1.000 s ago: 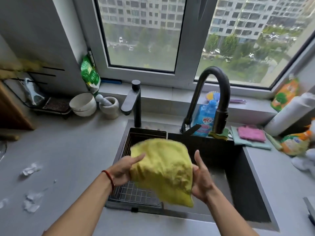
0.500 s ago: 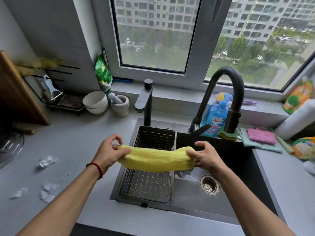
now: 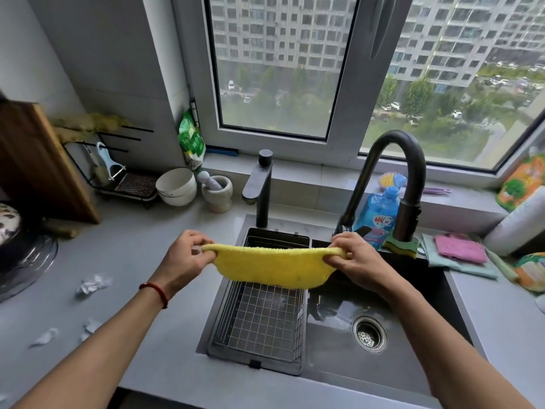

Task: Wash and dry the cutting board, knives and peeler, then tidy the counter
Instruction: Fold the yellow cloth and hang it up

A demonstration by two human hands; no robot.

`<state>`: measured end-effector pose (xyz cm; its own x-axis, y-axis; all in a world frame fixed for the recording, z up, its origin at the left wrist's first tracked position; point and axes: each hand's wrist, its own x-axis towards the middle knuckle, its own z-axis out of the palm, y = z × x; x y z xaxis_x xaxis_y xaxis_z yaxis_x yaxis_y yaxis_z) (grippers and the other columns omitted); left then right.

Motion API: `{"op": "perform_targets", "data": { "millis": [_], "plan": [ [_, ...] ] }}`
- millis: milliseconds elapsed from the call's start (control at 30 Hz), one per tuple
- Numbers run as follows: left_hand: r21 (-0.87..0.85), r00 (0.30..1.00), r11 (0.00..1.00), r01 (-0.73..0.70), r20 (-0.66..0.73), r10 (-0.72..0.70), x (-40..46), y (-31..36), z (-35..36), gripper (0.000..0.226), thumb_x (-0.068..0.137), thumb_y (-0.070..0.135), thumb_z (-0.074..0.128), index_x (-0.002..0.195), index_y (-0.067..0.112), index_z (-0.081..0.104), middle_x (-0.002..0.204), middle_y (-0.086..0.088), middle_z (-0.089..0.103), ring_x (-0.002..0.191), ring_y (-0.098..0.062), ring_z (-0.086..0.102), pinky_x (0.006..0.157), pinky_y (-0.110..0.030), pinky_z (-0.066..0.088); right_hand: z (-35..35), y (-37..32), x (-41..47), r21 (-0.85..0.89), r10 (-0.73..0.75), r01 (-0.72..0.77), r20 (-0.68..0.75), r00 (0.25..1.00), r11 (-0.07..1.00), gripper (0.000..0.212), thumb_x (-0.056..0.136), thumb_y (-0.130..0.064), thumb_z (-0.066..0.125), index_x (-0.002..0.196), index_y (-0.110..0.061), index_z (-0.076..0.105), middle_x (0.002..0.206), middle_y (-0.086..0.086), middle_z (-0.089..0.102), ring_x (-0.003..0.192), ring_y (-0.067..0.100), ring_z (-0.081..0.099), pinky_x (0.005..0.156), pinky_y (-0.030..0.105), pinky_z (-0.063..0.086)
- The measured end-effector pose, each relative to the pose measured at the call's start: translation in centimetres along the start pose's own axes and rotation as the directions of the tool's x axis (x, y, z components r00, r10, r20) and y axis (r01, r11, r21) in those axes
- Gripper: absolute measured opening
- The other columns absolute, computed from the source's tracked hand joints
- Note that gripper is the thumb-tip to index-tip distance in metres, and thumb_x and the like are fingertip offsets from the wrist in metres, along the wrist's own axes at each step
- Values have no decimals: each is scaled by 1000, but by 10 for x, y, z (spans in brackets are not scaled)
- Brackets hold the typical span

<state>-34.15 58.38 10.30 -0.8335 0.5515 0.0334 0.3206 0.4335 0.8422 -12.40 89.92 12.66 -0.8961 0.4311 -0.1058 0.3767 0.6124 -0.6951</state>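
Both hands hold a yellow cloth (image 3: 271,267) stretched flat above the dark sink (image 3: 333,370). My left hand (image 3: 184,259) pinches its left end and my right hand (image 3: 355,261) pinches its right end. A wire basket (image 3: 259,320) sits in the sink's left half, under the cloth. The wooden cutting board (image 3: 38,160) leans upright against the wall at the far left. A light blue peeler (image 3: 109,163) hangs on a small black rack (image 3: 129,187) beside it. No knives are visible.
A tall black faucet (image 3: 404,178) and a shorter black tap (image 3: 261,184) stand behind the sink. White bowls (image 3: 176,185), a mortar (image 3: 218,193), a blue detergent bottle (image 3: 380,216), sponge, pink cloth (image 3: 460,249) and paper roll (image 3: 519,225) line the back. Crumpled paper scraps (image 3: 93,284) lie on the left counter.
The cloth went from bunched upright between my hands to folded and pulled out flat lengthwise. My hands have moved apart and slightly up.
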Motion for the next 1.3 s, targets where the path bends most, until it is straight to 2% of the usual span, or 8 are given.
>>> {"op": "perform_targets", "data": {
  "millis": [133, 433, 667, 867, 1000, 1100, 1200, 1300],
  "plan": [
    [-552, 957, 784, 283, 220, -191, 0, 9, 14, 26, 103, 27, 58, 110, 4, 66, 92, -6, 68, 85, -18, 63, 73, -29, 55, 8, 0, -8, 447, 107, -105, 21, 994, 888, 40, 94, -52, 60, 103, -13, 62, 101, 8, 64, 92, 18, 62, 75, 31, 56],
    [-225, 822, 865, 449, 483, -301, -31, 45, 92, 25, 107, 49, 34, 109, 26, 44, 116, -15, 57, 98, -31, 64, 74, -48, 61, 66, -29, -20, 297, 241, -236, 21, 970, 925, 24, 104, -41, 52, 111, -18, 54, 106, 7, 62, 97, 25, 63, 88, 49, 58],
    [-472, 739, 623, 624, 616, -273, -57, 48, 115, 78, 75, 52, 84, 133, 31, 35, 128, -13, 66, 104, -31, 74, 81, -55, 61, 67, -53, -43, 659, 6, -436, 548, 836, 612, 29, 105, -27, 55, 129, -15, 66, 123, 20, 70, 110, 38, 69, 86, 46, 60],
    [-675, 751, 336, 657, 623, -217, -53, 40, 106, 43, 100, 5, 52, 143, 11, 50, 134, -23, 63, 122, -41, 63, 97, -61, 53, 64, -16, -46, 597, 199, -196, 62, 978, 778, 26, 95, -35, 68, 110, -16, 74, 109, 11, 74, 89, 16, 73, 74, 46, 64],
    [-669, 693, 193, 718, 711, -118, -52, 38, 97, 47, 100, 22, 46, 142, 1, 55, 141, -26, 58, 129, -42, 57, 97, -57, 53, 103, -13, -53, 762, 130, -273, 243, 961, 588, 50, 94, -46, 68, 125, -6, 65, 122, 11, 72, 112, 28, 69, 101, 44, 53],
    [-669, 678, 125, 732, 735, -38, -53, 23, 82, 47, 94, 24, 44, 124, 1, 70, 131, -23, 65, 125, -38, 61, 103, -53, 48, 91, -21, -49, 739, 47, -103, 97, 994, 666, 40, 91, -49, 68, 110, -14, 66, 104, 6, 73, 94, 24, 68, 82, 36, 56],
    [-653, 665, 193, 733, 746, -1, -49, 10, 56, 43, 89, 31, 59, 121, 2, 66, 112, -19, 66, 105, -34, 62, 99, -47, 47, 69, -31, -38, 523, -76, 18, 89, 993, 852, 19, 95, -47, 65, 99, -28, 65, 99, 2, 72, 91, 22, 70, 76, 37, 58],
    [-491, 631, 543, 681, 770, -95, -38, 28, 49, 51, 88, 44, 73, 126, 9, 68, 109, -13, 72, 97, -26, 69, 83, -39, 57, 58, -47, -21, 345, -115, 44, 188, 975, 937, 17, 91, -49, 71, 97, -32, 69, 100, -1, 73, 95, 14, 71, 78, 34, 62]
  ]
}}
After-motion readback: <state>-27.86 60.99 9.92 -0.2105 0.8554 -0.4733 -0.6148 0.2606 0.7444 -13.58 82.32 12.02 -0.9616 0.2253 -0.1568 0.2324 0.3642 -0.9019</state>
